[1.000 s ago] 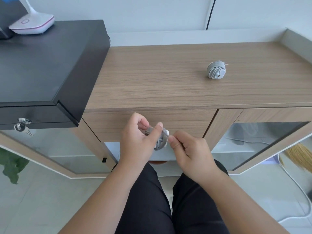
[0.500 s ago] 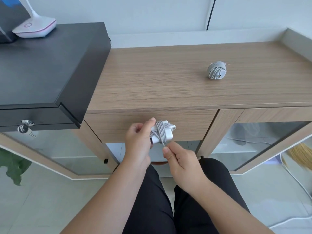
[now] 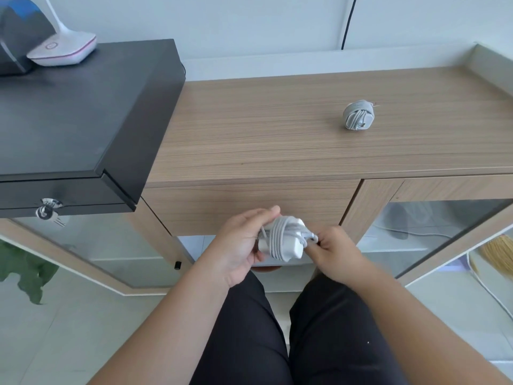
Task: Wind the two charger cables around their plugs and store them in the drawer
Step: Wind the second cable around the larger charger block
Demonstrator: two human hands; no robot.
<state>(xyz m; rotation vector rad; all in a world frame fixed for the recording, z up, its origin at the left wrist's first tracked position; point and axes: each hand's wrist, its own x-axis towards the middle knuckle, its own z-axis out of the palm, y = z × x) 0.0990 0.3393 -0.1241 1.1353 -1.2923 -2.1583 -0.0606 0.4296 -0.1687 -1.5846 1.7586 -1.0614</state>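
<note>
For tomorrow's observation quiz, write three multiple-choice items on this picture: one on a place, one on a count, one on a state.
1. Where does the finished wound charger lie?
A. on the wooden cabinet top
B. on the black desk
C. on the floor

2. How many chargers are in view?
A. one
B. two
C. three

3. The wooden drawer is:
A. pulled out
B. closed
C. missing

Key: 1 A, it sits on the wood; 2 B, one lies there, the left hand and right hand hold the white charger; 3 B, its front is flush.

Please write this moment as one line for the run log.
left hand: holds second charger | right hand: pinches cable end | first charger: wound, on cabinet top | drawer: closed
</note>
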